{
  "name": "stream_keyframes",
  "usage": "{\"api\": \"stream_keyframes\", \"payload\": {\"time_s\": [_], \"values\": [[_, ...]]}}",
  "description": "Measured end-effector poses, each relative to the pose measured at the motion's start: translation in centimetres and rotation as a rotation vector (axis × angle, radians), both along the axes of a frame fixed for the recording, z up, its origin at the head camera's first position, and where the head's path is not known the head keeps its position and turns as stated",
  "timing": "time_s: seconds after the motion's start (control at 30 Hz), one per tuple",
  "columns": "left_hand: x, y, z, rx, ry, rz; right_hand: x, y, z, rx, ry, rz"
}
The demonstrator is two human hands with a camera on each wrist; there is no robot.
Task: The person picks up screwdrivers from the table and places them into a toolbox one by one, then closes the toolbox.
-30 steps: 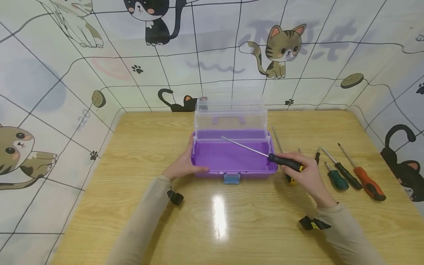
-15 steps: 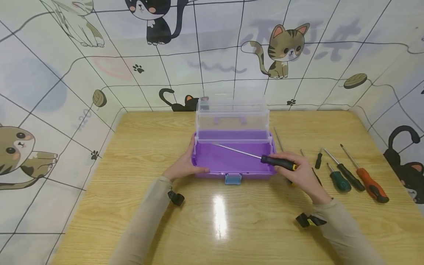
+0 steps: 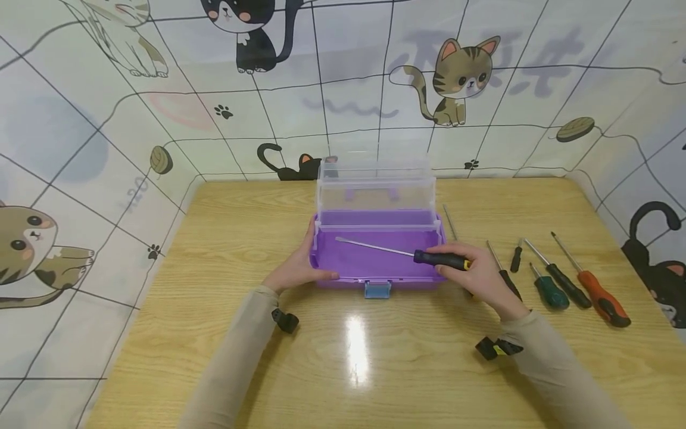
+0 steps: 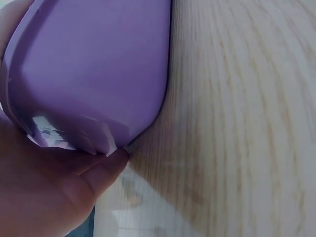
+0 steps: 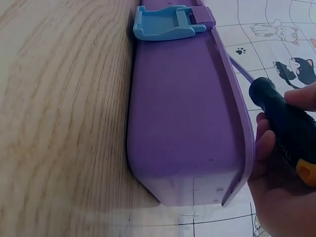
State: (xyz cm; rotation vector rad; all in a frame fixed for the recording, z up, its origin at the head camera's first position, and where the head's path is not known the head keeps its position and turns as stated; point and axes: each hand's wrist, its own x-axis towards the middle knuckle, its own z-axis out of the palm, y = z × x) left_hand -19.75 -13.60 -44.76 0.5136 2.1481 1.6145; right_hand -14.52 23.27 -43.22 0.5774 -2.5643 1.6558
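Observation:
A purple toolbox (image 3: 377, 285) with a raised clear lid (image 3: 377, 196) and a blue latch (image 3: 377, 290) stands on the table. My left hand (image 3: 293, 271) holds its left end, thumb along the front and fingers at the side; the left wrist view shows the thumb (image 4: 106, 173) against the purple wall. My right hand (image 3: 479, 275) grips a flat-blade screwdriver (image 3: 440, 259) by its black and yellow handle, over the box's right end. Its shaft points left above the box floor; whether the tip touches the floor, I cannot tell. In the right wrist view the handle (image 5: 284, 116) sits beside the rim.
Right of the box lie several screwdrivers: an orange one (image 3: 602, 298), a green one (image 3: 551, 293), a long black one (image 3: 567, 286), a small black one (image 3: 516, 259) and another black one (image 3: 509, 284). One more shaft (image 3: 449, 221) shows behind my right hand. Patterned walls (image 3: 343, 89) border the table.
My right hand has carried the screwdriver to the left and lower over the box, its shaft now nearer level. The left hand keeps its hold on the box.

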Motion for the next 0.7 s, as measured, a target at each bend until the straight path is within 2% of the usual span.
{"api": "stream_keyframes", "payload": {"time_s": [0.1,0.2,0.37,0.57,0.7], "values": [[-0.4,-0.1,-1.3,0.005,0.005,0.007,-0.4,-0.3,0.1,0.023,-0.018,0.019],[-0.5,-0.2,-1.9,0.005,0.007,0.012,-0.8,-0.7,0.1,0.045,-0.018,0.049],[-0.6,-0.3,-2.1,0.008,0.004,0.010,-1.5,-1.7,0.0,0.075,-0.022,0.081],[-0.7,-0.2,-1.7,0.047,-0.018,-0.008,-1.9,-2.8,-0.1,0.067,-0.067,0.109],[-0.5,-0.2,-1.6,0.046,-0.016,-0.001,-2.0,-3.1,-0.2,0.072,-0.067,0.146]]}}
